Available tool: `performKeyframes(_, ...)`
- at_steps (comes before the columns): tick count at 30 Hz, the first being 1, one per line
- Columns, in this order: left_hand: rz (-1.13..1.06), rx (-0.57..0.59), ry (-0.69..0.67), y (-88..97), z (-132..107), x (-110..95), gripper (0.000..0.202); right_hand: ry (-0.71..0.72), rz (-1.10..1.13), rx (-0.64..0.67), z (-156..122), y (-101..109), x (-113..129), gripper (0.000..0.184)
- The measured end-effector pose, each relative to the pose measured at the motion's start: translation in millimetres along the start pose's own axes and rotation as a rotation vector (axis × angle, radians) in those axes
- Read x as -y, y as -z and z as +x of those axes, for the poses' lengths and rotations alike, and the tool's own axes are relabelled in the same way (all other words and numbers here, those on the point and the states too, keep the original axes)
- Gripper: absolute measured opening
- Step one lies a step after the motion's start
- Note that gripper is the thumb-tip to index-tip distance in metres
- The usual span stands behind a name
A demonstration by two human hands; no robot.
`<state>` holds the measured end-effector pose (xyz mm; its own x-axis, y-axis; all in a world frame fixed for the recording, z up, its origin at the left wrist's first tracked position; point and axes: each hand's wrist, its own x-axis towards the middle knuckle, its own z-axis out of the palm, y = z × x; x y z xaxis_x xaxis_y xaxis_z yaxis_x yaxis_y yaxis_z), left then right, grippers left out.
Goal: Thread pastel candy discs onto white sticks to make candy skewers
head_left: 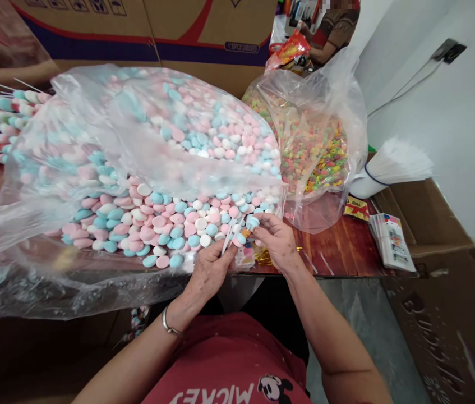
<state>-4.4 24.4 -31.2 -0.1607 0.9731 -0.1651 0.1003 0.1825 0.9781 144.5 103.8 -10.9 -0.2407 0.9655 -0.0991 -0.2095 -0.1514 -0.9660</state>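
Observation:
My left hand [212,269] is closed on thin white sticks [229,237] that point up and away. On one stick I see an orange gummy candy [246,232] with a blue-and-pink candy [240,239] by it. My right hand [278,244] pinches a light blue candy [253,222] between thumb and fingers, close to the stick tips. Just beyond both hands lies a heap of pink, blue and white candies [170,224], spilling from a large clear plastic bag [144,134]. Whether the blue candy touches a stick is hard to see.
Right of the heap stands a clear bag of small colourful gummies [313,146]. Beyond it are a white container of sticks [372,182], printed packets [392,241] and a cardboard box [439,314]. Finished-looking candy skewers [5,123] lie left. Another person [333,28] sits behind.

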Motion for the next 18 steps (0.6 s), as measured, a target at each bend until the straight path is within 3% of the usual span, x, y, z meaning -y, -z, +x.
performKeyframes(4,-0.025,-0.03,0.019,-0.6,0.1,1.9,0.032,-0.008,0.062,-0.083,2.1,-3.5,-2.1,0.034)
performKeyframes(18,-0.045,-0.015,0.018,-1.8,0.2,1.0,0.032,0.066,0.079,-0.156,6.0,-0.4,-9.5,0.03)
